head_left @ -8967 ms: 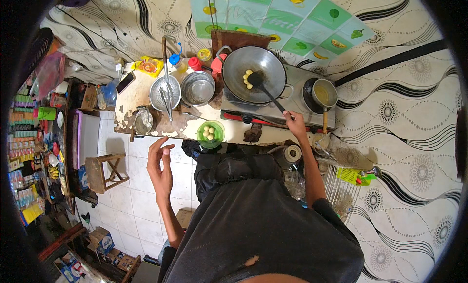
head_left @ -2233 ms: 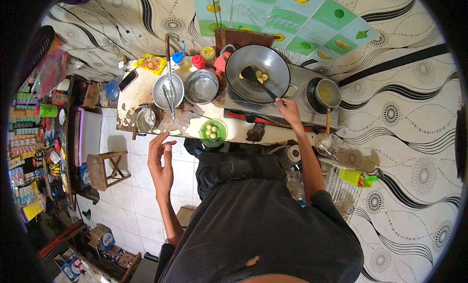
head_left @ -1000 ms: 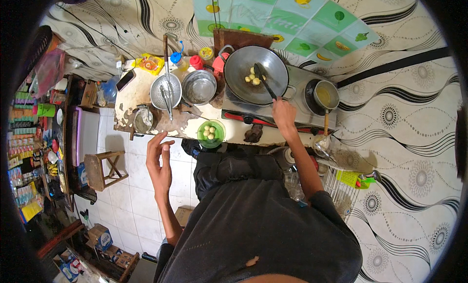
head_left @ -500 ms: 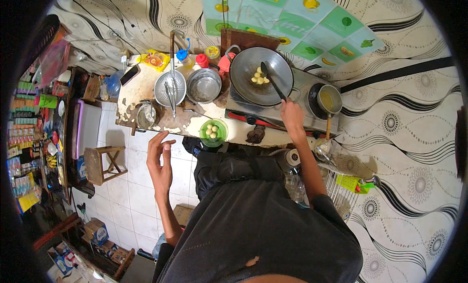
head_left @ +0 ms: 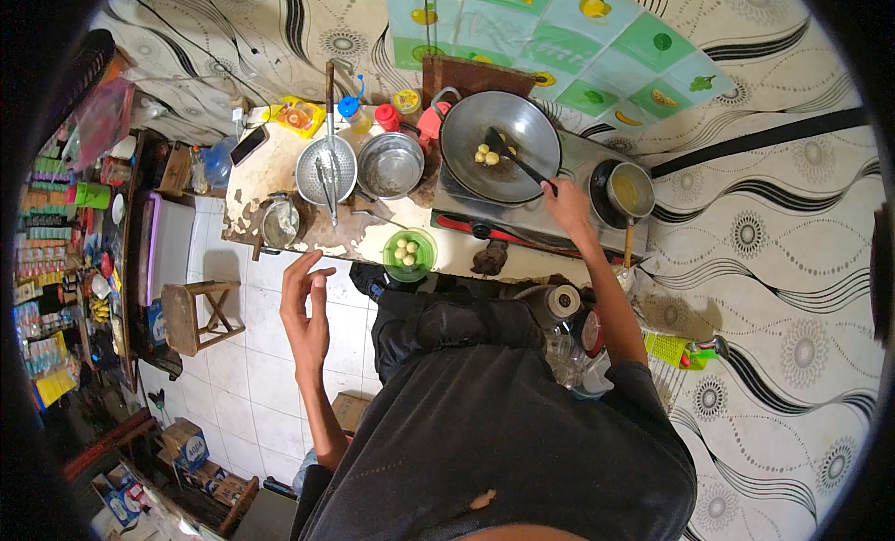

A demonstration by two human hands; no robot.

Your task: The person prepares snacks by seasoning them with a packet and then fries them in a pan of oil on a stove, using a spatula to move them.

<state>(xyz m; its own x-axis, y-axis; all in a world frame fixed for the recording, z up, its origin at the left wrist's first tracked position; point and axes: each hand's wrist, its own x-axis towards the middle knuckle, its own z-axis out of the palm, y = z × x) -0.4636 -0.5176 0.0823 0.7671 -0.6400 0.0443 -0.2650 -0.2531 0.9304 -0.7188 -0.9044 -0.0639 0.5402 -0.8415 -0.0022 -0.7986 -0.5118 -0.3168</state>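
My right hand is closed round the handle of a black spatula. Its blade rests in a large grey wok on the stove, against several pale yellow balls; the blade partly covers some of them. My left hand hangs in the air in front of the counter's edge, fingers apart and holding nothing. Nearest to it on the counter are a small metal pot and a green bowl with several more pale balls in it.
A perforated strainer ladle with tongs on it lies left of a metal pot. A small saucepan sits on the stove's right side. Bottles, a phone and a yellow packet line the back. A wooden stool stands at left.
My right hand has shifted slightly right and up, and the spatula blade has moved left in the wok. The balls now sit farther left, bunched at the blade. My left hand stays put.
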